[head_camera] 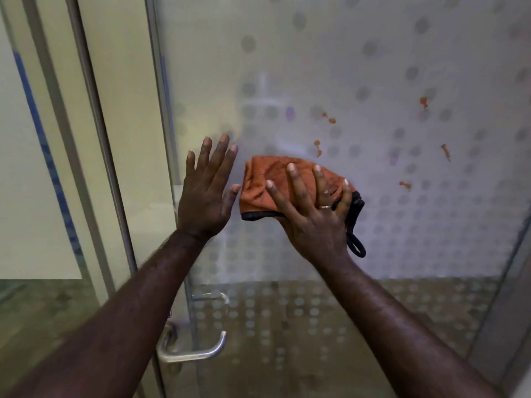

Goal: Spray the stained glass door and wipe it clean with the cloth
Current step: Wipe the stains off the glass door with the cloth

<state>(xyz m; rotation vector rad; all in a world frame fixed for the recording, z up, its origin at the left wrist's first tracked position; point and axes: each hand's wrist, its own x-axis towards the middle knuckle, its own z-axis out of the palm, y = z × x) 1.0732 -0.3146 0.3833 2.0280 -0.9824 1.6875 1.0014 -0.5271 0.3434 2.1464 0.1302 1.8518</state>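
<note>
Right hand (313,208) presses cloth (270,182) flat, apparently against glass; left hand (205,193) open beside.

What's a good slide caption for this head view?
Right hand presses orange cloth on dotted glass door; left hand flat beside it; orange stains remain.

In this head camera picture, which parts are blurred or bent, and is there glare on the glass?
Head view: the door frame at the left is smeared by motion blur and bows from the wide lens; the left hand and the right hand on the orange cloth are fairly sharp; the glass door shows soft, even light, no hard glare; the orange stains stay readable.
</note>
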